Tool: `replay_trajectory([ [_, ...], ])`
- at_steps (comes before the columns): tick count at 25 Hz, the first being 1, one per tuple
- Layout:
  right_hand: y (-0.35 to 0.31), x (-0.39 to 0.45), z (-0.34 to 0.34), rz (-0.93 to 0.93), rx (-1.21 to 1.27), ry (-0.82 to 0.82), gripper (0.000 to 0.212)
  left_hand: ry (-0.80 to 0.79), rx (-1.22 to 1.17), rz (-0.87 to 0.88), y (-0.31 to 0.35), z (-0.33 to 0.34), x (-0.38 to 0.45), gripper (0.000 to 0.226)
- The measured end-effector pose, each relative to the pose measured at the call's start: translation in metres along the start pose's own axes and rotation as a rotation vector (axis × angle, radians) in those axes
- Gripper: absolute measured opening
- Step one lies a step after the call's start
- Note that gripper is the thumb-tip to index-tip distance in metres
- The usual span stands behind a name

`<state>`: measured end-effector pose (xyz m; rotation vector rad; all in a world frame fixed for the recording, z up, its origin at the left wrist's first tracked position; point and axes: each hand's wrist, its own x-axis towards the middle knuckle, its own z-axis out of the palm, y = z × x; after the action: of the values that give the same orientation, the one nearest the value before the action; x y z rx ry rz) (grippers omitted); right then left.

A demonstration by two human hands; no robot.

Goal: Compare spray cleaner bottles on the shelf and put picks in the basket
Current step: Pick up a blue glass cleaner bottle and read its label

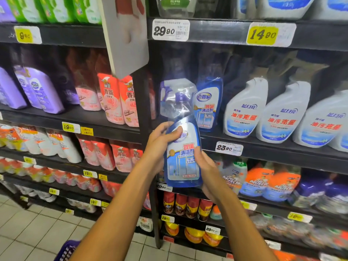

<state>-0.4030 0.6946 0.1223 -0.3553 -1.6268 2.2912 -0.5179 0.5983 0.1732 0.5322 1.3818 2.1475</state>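
Blue spray bottle (pixel 183 153): both my hands grasping it.
Risk: slick wrap slips, bottle misses basket (pixel 66 249) below.

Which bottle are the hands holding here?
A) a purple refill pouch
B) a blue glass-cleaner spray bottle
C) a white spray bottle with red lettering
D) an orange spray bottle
B: the left hand and right hand both grip the blue spray bottle, held upright before the shelf.

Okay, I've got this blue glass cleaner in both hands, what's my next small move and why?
Probably lower the blue bottle toward the purple basket at bottom left: left hand and right hand both hold it, off the shelf.
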Motion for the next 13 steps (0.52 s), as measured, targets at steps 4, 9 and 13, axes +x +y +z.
replay_trajectory([
  [4, 0.009, -0.001, 0.001, -0.055, 0.016, 0.086, 0.029, -0.033, 0.119, -0.014, -0.011, -0.002, 0.003, 0.026],
  [9, 0.020, -0.003, -0.001, -0.043, 0.121, 0.110, 0.055, -0.131, 0.087, -0.064, -0.015, -0.016, 0.000, 0.024],
  [13, 0.036, -0.012, 0.005, -0.037, 0.077, 0.198, 0.055, -0.162, 0.051, -0.076, -0.034, -0.030, -0.016, 0.031],
])
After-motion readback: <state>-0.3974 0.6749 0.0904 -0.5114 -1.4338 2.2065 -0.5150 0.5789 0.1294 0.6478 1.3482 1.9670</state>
